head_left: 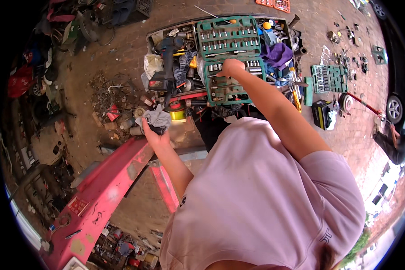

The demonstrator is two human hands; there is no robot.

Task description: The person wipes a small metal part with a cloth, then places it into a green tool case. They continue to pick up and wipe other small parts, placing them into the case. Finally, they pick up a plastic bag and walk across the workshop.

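My left hand (155, 137) is closed around a crumpled grey cloth (157, 119); a dark edge of something shows below the cloth. My right hand (231, 68) reaches into the lower half of an opened green socket set case (228, 56), fingers drawn together over the row of sockets. What sits between those fingertips is too small to make out. Rows of silver sockets and bits (220, 44) fill the upper half of the case. Left of it lies a dark cordless power tool (165, 60), and to its right a purple cloth (277, 56).
The case rests on a tray crowded with tools. A yellow tape roll (178, 116) stands near my left hand. A long pink-red metal beam (103, 198) runs along the lower left. Another green socket case (329, 78) and a black box (321, 114) lie on the brick floor at right.
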